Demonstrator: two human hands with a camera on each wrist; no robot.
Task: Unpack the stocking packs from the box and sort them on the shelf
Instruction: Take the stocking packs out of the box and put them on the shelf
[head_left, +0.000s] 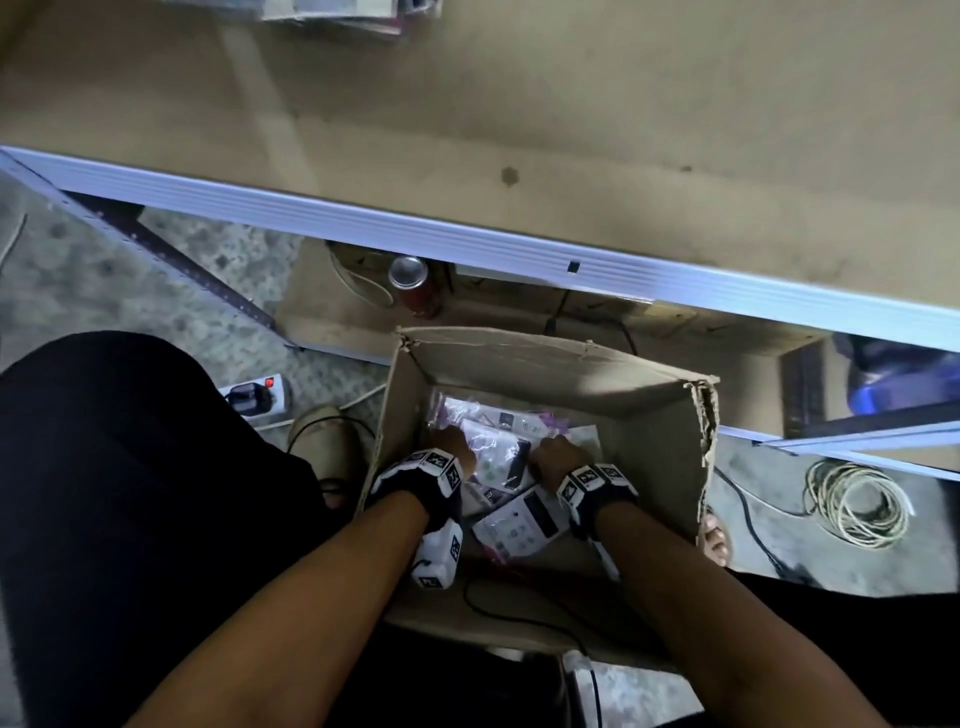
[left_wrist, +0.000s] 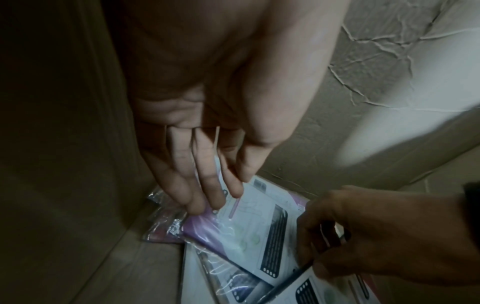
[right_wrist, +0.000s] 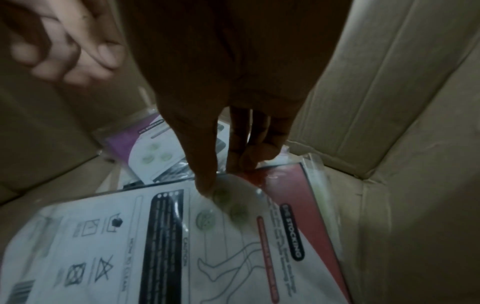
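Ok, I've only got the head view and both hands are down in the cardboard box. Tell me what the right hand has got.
Observer: The right hand pinches the top edge of a red-banded stocking pack, with the thumb on its front.
Operator: Read me the label.
Observer: It says "STOCKING" on a black tab, beside an outline drawing of legs. The smaller print is blurred.
Operator: Now report the left hand.
Observer: The left hand has its fingers nearly straight on a purple-and-white pack, and a thin pack edge runs up between them. I cannot tell whether it is gripped.
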